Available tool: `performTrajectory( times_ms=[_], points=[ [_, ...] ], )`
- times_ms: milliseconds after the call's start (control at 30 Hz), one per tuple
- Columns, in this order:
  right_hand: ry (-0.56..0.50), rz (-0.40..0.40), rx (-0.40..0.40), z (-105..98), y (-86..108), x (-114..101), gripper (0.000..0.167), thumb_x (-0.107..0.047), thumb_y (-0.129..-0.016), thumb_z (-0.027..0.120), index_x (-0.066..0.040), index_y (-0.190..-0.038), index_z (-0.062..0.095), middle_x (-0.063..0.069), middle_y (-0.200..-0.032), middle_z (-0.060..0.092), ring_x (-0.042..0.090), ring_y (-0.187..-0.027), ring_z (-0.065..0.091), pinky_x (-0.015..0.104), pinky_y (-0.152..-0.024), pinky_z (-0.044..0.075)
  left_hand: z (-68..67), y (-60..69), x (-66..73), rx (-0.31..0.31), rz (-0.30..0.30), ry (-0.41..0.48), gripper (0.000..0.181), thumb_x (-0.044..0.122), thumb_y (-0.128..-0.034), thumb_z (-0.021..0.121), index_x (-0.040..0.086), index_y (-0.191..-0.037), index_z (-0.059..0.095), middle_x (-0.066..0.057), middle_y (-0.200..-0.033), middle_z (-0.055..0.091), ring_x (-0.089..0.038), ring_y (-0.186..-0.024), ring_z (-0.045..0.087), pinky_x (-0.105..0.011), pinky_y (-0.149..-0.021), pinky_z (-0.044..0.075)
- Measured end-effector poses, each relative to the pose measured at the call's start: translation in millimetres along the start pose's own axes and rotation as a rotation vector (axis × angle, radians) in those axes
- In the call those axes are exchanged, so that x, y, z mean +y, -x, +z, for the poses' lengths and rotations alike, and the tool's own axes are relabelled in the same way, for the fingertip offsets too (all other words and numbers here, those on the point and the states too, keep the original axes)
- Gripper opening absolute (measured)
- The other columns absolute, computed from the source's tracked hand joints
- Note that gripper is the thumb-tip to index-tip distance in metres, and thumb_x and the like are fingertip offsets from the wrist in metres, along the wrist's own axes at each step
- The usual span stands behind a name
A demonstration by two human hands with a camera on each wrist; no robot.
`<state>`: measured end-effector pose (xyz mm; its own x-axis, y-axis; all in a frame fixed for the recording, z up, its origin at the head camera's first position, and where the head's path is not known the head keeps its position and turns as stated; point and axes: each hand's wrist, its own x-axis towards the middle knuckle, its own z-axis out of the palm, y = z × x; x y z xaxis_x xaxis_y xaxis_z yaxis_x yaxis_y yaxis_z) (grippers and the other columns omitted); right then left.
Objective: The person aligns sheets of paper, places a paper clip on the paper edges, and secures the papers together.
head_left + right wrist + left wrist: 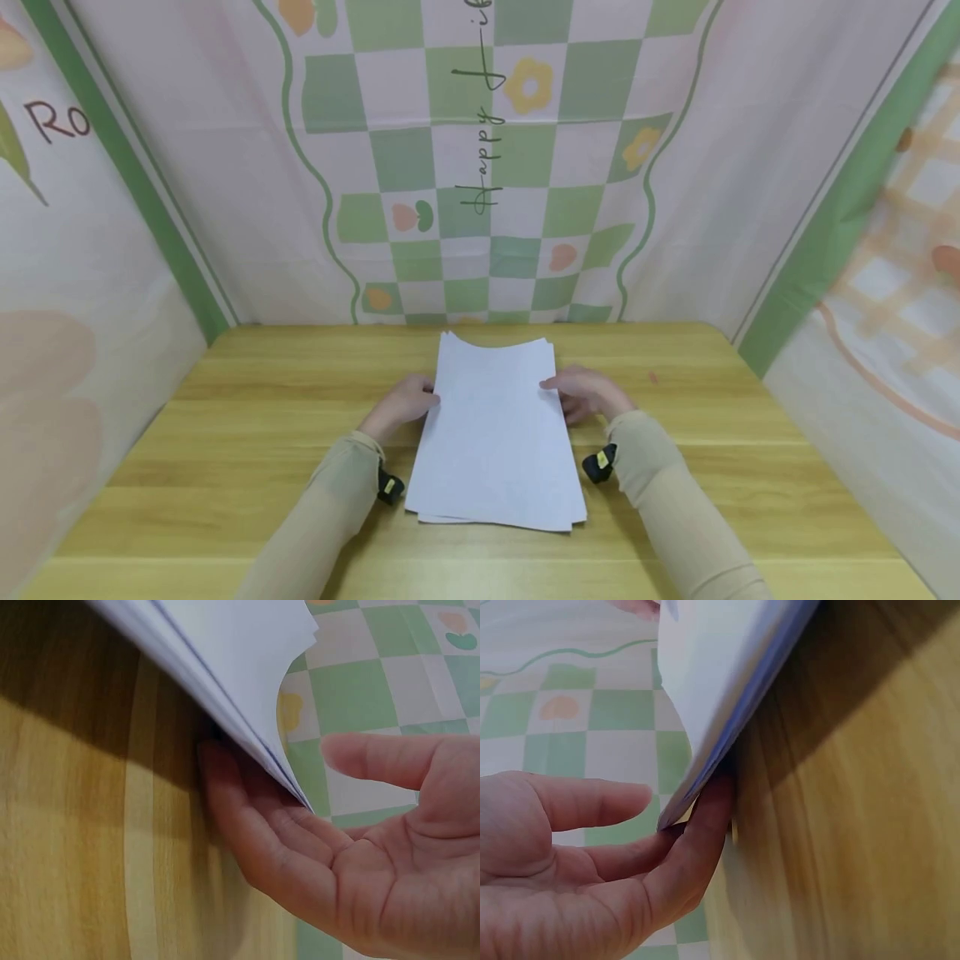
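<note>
A stack of white paper sheets (495, 442) lies in the middle, its far edge sagging between raised sides and its near corners slightly out of line. At the stack's left side, my left hand (405, 404) has its fingers beneath the edge. In the left wrist view, the thumb (600, 802) stands apart from the paper. My right hand (588, 392) reaches under the opposite side. Its fingers (255, 817) support the sheets from below, and the thumb (375, 759) is off the paper in the right wrist view. The fingertips under the stack are partly hidden.
A wood-grain table (247, 467) carries the stack. Behind it hangs a cloth (457, 158) with green and white checks, and patterned cloths also hang at both sides. Dark wrist devices (600, 463) sit by the beige sleeves (675, 508).
</note>
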<state>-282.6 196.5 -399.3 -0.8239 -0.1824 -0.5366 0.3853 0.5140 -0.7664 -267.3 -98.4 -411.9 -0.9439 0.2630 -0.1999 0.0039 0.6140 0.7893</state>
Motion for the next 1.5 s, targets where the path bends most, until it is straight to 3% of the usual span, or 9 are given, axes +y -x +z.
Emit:
performTrajectory(
  times_ms=[133, 233, 300, 567, 933, 1200, 1500],
  points=[
    [0.019, -0.014, 0.010, 0.4, -1.5, 1.7, 0.041, -0.013, -0.093, 0.050, 0.011, -0.125, 0.040, 0.021, -0.102, 0.060, 0.028, -0.087, 0.063, 0.041, -0.076, 0.055, 0.8, -1.6, -0.8, 0.017, -0.031, -0.016, 0.010, 0.003, -0.0855, 0.056, -0.005, -0.087, 0.061, -0.010, -0.079, 0.057, -0.019, -0.072, 0.052, -0.029, -0.064, 0.046],
    [0.026, -0.022, 0.020, 0.7, -2.8, 2.8, 0.032, -0.010, -0.091, 0.052, 0.009, -0.117, 0.047, 0.014, -0.091, 0.063, 0.023, -0.079, 0.064, 0.038, -0.072, 0.055, 1.5, -1.7, -1.2, 0.030, -0.046, -0.034, 0.028, 0.003, -0.0864, 0.056, -0.009, -0.111, 0.060, -0.017, -0.101, 0.062, -0.024, -0.089, 0.058, -0.035, -0.078, 0.050],
    [0.027, -0.028, 0.015, 0.8, -3.0, 3.5, 0.031, -0.009, -0.091, 0.052, 0.008, -0.117, 0.048, 0.013, -0.090, 0.064, 0.022, -0.078, 0.064, 0.038, -0.072, 0.055, 1.9, -1.7, -1.2, 0.032, -0.051, -0.045, 0.034, 0.003, -0.0871, 0.056, -0.009, -0.119, 0.057, -0.019, -0.109, 0.061, -0.026, -0.095, 0.058, -0.038, -0.083, 0.050],
    [0.015, -0.067, -0.029, 0.1, -1.0, 3.8, 0.043, -0.006, -0.092, 0.051, 0.009, -0.132, 0.040, 0.021, -0.110, 0.061, 0.027, -0.091, 0.064, 0.043, -0.082, 0.054, 3.1, -2.3, -2.1, 0.035, -0.037, -0.025, 0.036, 0.000, -0.0876, 0.055, -0.010, -0.122, 0.053, -0.021, -0.115, 0.060, -0.032, -0.107, 0.057, -0.042, -0.093, 0.048],
    [-0.014, -0.115, -0.050, 1.7, 3.4, 4.4, 0.046, -0.005, -0.093, 0.050, 0.009, -0.135, 0.037, 0.025, -0.119, 0.056, 0.030, -0.099, 0.062, 0.048, -0.086, 0.051, 4.1, 1.3, -1.6, 0.065, -0.016, 0.030, 0.038, -0.008, -0.0863, 0.046, -0.009, -0.125, 0.049, -0.026, -0.127, 0.053, -0.041, -0.121, 0.049, -0.049, -0.099, 0.043],
    [-0.044, -0.161, -0.057, 1.1, 8.3, 3.1, 0.046, -0.003, -0.093, 0.046, 0.009, -0.136, 0.034, 0.023, -0.115, 0.056, 0.028, -0.093, 0.062, 0.048, -0.086, 0.051, 4.1, 3.8, 1.0, 0.101, -0.016, 0.096, 0.041, -0.009, -0.0857, 0.043, -0.005, -0.126, 0.047, -0.022, -0.120, 0.053, -0.034, -0.111, 0.053, -0.045, -0.092, 0.047],
    [-0.053, -0.190, -0.046, 0.7, 10.1, 2.8, 0.049, -0.004, -0.095, 0.043, 0.008, -0.140, 0.029, 0.025, -0.123, 0.051, 0.027, -0.096, 0.060, 0.049, -0.088, 0.050, 4.2, 4.0, 1.0, 0.133, 0.008, 0.137, 0.035, -0.010, -0.0849, 0.042, -0.005, -0.119, 0.048, -0.022, -0.114, 0.055, -0.032, -0.102, 0.056, -0.042, -0.086, 0.050]
  ],
)
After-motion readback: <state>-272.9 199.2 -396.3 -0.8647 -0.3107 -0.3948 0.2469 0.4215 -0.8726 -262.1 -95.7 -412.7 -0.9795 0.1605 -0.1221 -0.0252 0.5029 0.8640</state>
